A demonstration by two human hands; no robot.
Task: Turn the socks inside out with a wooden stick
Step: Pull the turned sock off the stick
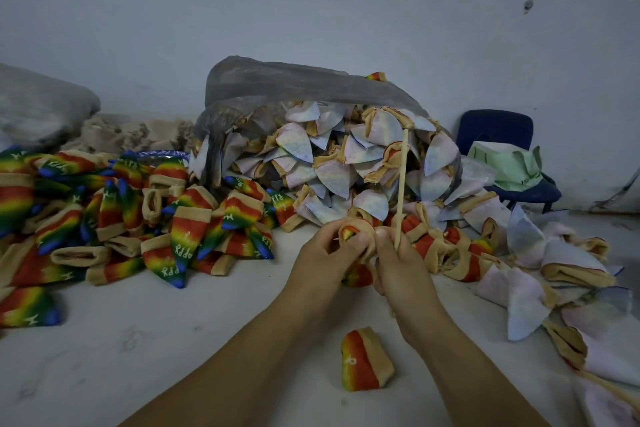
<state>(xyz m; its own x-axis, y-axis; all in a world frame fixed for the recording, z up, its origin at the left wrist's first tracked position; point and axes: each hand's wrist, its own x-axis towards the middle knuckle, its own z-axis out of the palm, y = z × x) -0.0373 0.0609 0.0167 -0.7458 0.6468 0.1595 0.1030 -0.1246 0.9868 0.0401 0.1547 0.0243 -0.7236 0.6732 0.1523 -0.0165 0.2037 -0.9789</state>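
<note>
Stick (401, 180) base inside R fingers (384, 243)

On my feed I see two forearms and hands, the left hand (325, 250) and right hand (401, 263). Both are bare, forearms uncovered down to the frame's lower edge. Thumbnails look short and plain.
</note>
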